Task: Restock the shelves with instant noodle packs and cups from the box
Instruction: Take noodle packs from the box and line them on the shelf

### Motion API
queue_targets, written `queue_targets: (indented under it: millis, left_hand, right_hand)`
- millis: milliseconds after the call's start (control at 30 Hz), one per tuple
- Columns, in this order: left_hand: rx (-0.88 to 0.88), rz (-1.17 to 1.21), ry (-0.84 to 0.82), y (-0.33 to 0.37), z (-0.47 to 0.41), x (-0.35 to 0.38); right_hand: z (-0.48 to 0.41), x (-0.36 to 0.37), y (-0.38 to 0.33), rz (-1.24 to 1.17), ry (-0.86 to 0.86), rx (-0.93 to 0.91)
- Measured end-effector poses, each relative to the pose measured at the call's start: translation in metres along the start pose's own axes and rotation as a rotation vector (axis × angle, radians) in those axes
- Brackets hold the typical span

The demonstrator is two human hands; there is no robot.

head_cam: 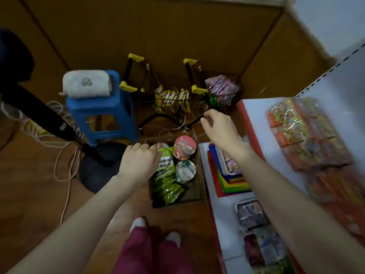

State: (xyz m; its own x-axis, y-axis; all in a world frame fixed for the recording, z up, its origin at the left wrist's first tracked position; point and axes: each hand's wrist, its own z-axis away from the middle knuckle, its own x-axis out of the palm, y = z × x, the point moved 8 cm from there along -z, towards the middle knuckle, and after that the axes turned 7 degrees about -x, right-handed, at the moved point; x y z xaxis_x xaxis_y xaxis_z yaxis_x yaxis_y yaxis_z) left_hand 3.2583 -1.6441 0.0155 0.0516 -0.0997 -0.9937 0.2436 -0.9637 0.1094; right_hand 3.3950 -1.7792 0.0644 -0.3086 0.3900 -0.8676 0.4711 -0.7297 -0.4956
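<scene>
On the floor, just left of the white shelf (254, 123), stands the open cardboard box (177, 204), its left side filled with green noodle packs (167, 186). Two noodle cups stand along its right side, a red-lidded cup (185, 148) at the far end and a pale-lidded cup (185, 171) just nearer. The left hand (140, 161) reaches into the far left corner of the box, fingers curled over the edge of the topmost green pack (165, 156). The right hand (217, 125) hangs above the far edge of the box, fingers loosely bent, their tips meeting a black bar (194, 122) (whether they pinch it I cannot tell, the frame being blurred). Orange noodle bundles (304, 135) lie on the shelf to the right. Farther off stand a blue stool (102, 113) and two wire baskets (171, 99) of packets.
</scene>
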Motion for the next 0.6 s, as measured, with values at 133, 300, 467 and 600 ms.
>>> queue_targets:
  millis: [133,300,467,600]
  left_hand:
    - [-0.052,0.001,-0.130,-0.026,0.018,0.086]
    - [-0.047,-0.046,-0.252,-0.048,0.021,0.192]
    - [-0.055,-0.016,-0.375,-0.059,0.002,0.301]
    - [-0.028,-0.125,-0.413,-0.062,-0.026,0.387]
  right_hand:
    - [0.005,0.099,0.039,0.002,-0.100,0.062]
    - [0.020,0.220,0.102,-0.018,-0.188,0.201]
    - [0.037,0.331,0.165,-0.029,-0.234,0.307]
    - [0.041,0.414,0.205,-0.053,-0.270,0.347]
